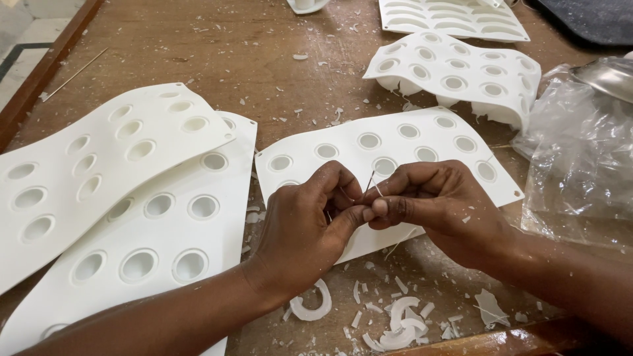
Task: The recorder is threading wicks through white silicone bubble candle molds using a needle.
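Table (pixel 264 59): brown wood under everything I see, littered with white flakes.
Stacked moulds (pixel 132 198): two white sheets at my left, one lying across the other, their round cavities hollow as far as I can tell.
Centre mould (pixel 409 142): flat white sheet beneath my hands, its round cups look hollow too.
Far moulds (pixel 455 72): a bulging round-cup sheet, and a crescent-cavity sheet beyond it.
Plastic bag (pixel 580 151): clear, crumpled, at the right edge; contents unclear.
Left hand (pixel 310 224): fingers pinched closed on a thin needle (pixel 370 181).
Right hand (pixel 442 204): fingers closed around the same needle, tips touching the left's.
Wax scraps (pixel 395 323): white curled pieces near the table's front edge.
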